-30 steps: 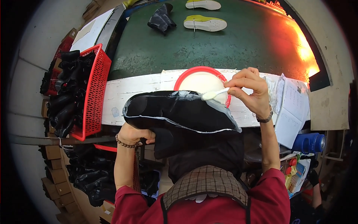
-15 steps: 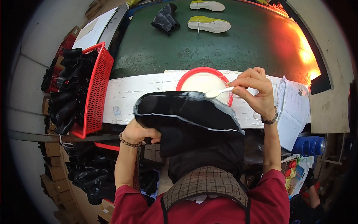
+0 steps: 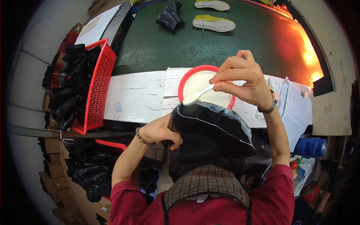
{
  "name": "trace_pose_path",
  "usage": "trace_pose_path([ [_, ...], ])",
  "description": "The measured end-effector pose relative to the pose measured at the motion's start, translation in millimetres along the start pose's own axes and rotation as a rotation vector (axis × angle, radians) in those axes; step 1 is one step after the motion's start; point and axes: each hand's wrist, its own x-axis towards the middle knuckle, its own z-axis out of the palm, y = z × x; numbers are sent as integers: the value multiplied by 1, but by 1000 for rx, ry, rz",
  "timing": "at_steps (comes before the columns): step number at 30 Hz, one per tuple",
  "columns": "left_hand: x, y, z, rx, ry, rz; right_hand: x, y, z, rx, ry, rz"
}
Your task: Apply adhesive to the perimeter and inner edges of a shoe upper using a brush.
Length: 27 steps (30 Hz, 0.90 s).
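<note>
My left hand (image 3: 161,132) is closed on a black boot (image 3: 212,125), held tilted with its sole side up. A white line of paste runs along the sole's near edge, and a whitish smear covers the far edge. Between the thumb and fingers of my right hand (image 3: 242,78) is the handle of a white brush (image 3: 200,94). The brush head is against the boot's far left edge; its bristles are hidden. Just behind the boot stands a round red tub (image 3: 183,79) holding creamy white liquid (image 3: 198,81).
At left, a red basket (image 3: 99,88) holds several black boots, with more boots (image 3: 88,168) below. A black boot (image 3: 170,17) and yellow shoes with white soles (image 3: 214,24) lie on the green belt (image 3: 150,48). Right are papers (image 3: 294,107), a blue bottle (image 3: 310,147) and a glowing heater (image 3: 309,56).
My right hand has moved the brush left along the boot's far edge. The boot has shifted right and tilted, its right end lower, with my left hand still on it.
</note>
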Motion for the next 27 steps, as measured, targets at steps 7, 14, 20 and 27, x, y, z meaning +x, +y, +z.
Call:
trace_pose_path([
  [7,0,-4,-8,-31,-8,50,5,6,3,-1,34,-47],
  [14,-23,1,-20,-33,203,184,-26,27,4,26,178,176],
  [20,-10,34,-68,-213,499,449,-134,96,42,439,661,863],
  [27,82,53,-177,1055,1213,634,-172,104,92,403,841,972],
])
